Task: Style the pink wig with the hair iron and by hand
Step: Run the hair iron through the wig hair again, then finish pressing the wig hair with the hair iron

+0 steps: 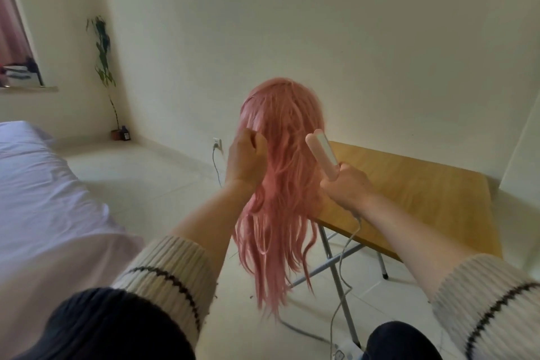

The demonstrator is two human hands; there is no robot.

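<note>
The long pink wig (280, 172) stands upright at the near left corner of a wooden table, its strands hanging down past the table edge. My left hand (245, 159) is curled into the hair on the wig's left side, gripping a lock. My right hand (347, 187) grips the handle of the pale pink hair iron (321, 152), which points up and left beside the wig's right side. The iron's plates are apart and hold no hair. Its grey cord hangs from my right hand to the floor.
The wooden folding table (409, 193) on metal legs fills the right. A bed with a white sheet (43, 199) lies at the left. A wall socket (216, 143) with a plugged cable is behind the wig. A potted plant (103, 67) stands in the far corner. A power strip (340, 352) lies on the floor.
</note>
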